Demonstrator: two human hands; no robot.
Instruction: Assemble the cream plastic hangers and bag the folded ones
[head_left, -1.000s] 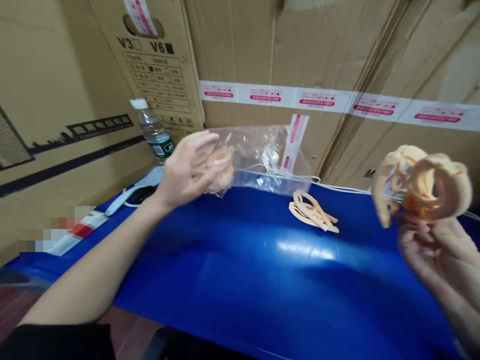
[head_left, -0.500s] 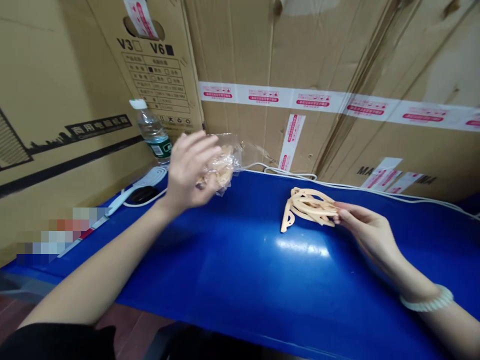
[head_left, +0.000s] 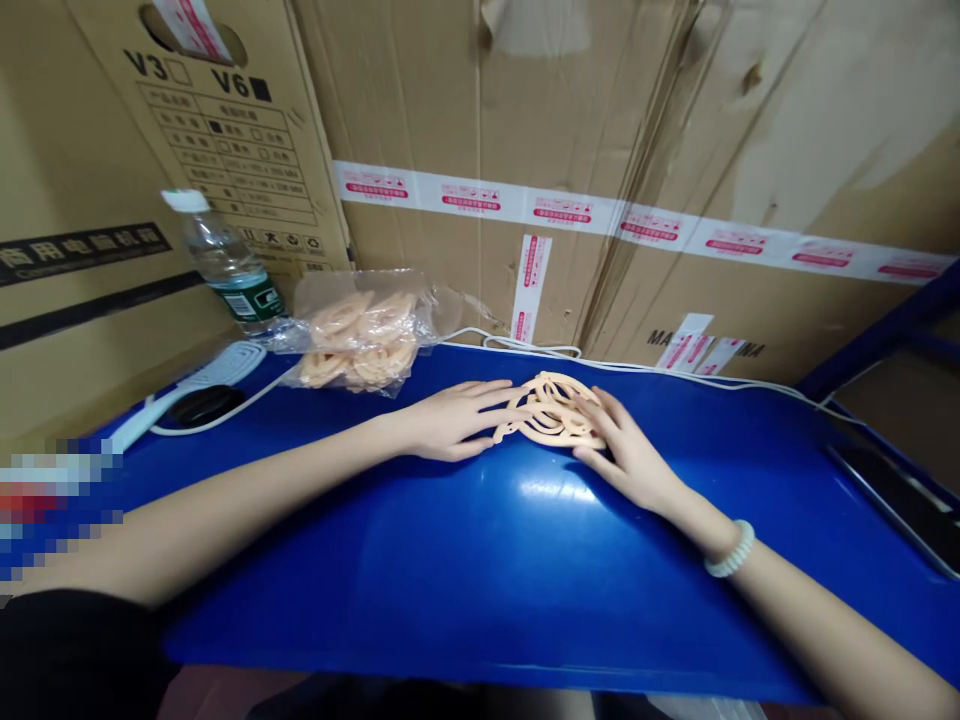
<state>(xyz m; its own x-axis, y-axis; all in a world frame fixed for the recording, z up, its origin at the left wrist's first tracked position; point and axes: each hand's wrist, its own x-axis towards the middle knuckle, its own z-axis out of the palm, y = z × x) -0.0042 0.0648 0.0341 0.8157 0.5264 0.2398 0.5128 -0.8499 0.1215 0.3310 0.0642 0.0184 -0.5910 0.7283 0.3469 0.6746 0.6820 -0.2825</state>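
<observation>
A loose bundle of peach-coloured, curved openwork pieces [head_left: 553, 412] lies on the blue tabletop, looking like plastic; their exact kind is unclear. My left hand [head_left: 454, 418] lies flat at the bundle's left end, fingers spread, fingertips touching it. From the right, my right hand [head_left: 630, 450] rests against the bundle with thumb and fingers apart, some fingertips on top. Behind my left forearm, clear plastic bags [head_left: 367, 330] hold similar peach pieces, partly stacked.
A water bottle [head_left: 229, 265] with a white cap stands at the back left, near a white brush-like item [head_left: 225, 365] and a black oval object [head_left: 204, 406]. White cable [head_left: 645, 370] runs along the cardboard boxes [head_left: 420, 100]. A dark flat device [head_left: 896, 505] lies at right.
My left hand has moved right and down from the bags to the bundle. My right hand has loosened its grip on the pieces and now rests on them. The view has shifted right.
</observation>
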